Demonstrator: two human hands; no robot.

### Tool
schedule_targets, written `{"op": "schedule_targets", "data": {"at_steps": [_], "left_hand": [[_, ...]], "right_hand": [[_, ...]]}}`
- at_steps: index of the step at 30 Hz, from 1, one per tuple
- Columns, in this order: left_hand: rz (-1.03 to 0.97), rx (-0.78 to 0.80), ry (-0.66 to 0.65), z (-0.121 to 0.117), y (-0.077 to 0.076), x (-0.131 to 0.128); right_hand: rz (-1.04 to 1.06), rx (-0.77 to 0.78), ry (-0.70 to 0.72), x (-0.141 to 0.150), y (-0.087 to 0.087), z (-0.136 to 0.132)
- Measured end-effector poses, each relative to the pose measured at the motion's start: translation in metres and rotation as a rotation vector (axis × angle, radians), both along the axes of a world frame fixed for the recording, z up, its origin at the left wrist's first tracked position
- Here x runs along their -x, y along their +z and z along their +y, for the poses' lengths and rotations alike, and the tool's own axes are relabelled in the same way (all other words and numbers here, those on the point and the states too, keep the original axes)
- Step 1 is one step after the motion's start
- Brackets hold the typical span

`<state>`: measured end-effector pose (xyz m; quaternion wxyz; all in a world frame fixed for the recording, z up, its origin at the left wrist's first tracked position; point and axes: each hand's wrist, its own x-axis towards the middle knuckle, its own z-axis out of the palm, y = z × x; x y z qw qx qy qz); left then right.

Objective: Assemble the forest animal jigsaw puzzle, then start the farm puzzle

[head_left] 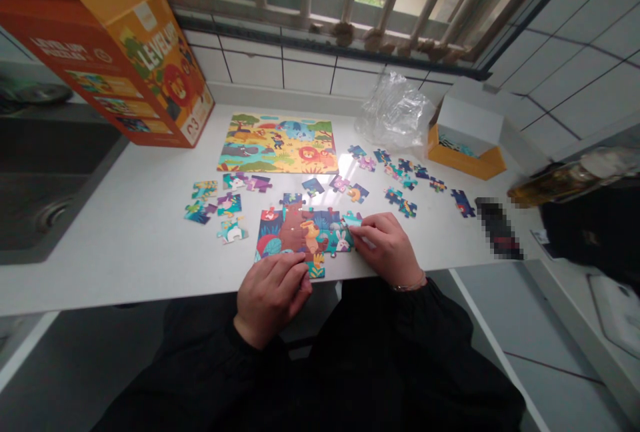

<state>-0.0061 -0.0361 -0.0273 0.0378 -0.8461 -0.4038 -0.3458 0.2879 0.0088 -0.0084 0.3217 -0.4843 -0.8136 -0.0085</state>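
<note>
One tall box. Several loose pieces. Left hand: fingers curled at the puzzle's near left edge; grip, cannot tell. One picture, beyond it. Puzzle: part-joined, at the counter's front edge, between the hands. Right hand: fingertips bunched at its right end; grip, cannot tell. One clear bag. One open carton.

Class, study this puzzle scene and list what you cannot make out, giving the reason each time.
All in the head view:
- The puzzle's near left corner: covered by the left hand.
- What lies under the fingertips of the right hand: the fingers hide it.
- The tall box's top: cut off by the upper edge.
- The dark object at right: blurred into blocks.
</note>
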Motion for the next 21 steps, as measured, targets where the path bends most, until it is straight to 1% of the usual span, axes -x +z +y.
{"op": "schedule_targets", "data": {"at_steps": [5, 8, 11, 15, 18, 21], "left_hand": [[0.001, 0.0, -0.002, 0.0005, 0.0015, -0.0008], [0.001, 0.0, -0.005, 0.0005, 0.0011, -0.0005], [0.003, 0.008, -0.004, 0.0001, 0.0002, -0.0002], [0.004, 0.01, -0.006, -0.0006, 0.0005, 0.0], [0.001, 0.003, -0.011, -0.0008, 0.0014, 0.0], [0.008, 0.002, -0.012, -0.0003, 0.0019, -0.0001]], "right_hand": [[-0.01, 0.011, -0.031, -0.0013, -0.0021, -0.0033], [0.021, 0.04, -0.07, 0.0007, 0.0005, -0.0051], [0.05, 0.063, -0.064, 0.002, 0.0038, -0.0048], [0.096, 0.054, -0.076, -0.0002, 0.0045, -0.0029], [0.15, 0.086, -0.144, -0.0027, 0.0036, -0.0017], [0.234, 0.171, -0.233, -0.0046, 0.0032, -0.0002]]}}
